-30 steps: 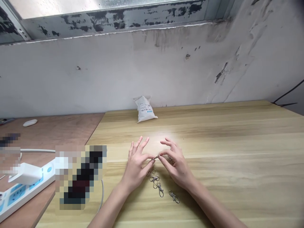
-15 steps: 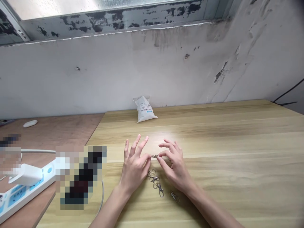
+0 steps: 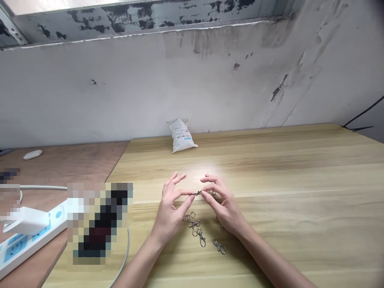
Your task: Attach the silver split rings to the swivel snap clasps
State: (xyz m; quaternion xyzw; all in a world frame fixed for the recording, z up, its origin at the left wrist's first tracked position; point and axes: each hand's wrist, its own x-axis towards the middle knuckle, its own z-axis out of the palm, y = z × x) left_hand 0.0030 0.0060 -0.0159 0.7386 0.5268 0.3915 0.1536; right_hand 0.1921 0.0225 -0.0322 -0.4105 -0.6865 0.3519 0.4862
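Between my two hands, a small metal swivel clasp point(image 3: 197, 193) is held level just above the table. My left hand point(image 3: 172, 204) pinches its left end with thumb and forefinger, the other fingers raised. At its right end, my right hand point(image 3: 222, 202) grips it the same way. Fingertips hide both ends, so I cannot tell whether a ring is attached. Below lie several split rings point(image 3: 193, 214), a clasp point(image 3: 193, 224), another clasp point(image 3: 202, 238) and a third clasp point(image 3: 219, 246) on the wood. More metal pieces show partly behind my right hand.
A white plastic packet point(image 3: 182, 138) with a printed label stands at the back by the wall. To the left, a white power strip point(image 3: 21, 244) with a plugged-in adapter lies on a brown table point(image 3: 90, 156). A blurred-out object and a cable point(image 3: 128, 244) lie near my left arm.
My left fingers have shifted from spread upward to a more curled pinch. The clasp has tilted slightly, its right end higher. The view has shifted a little.
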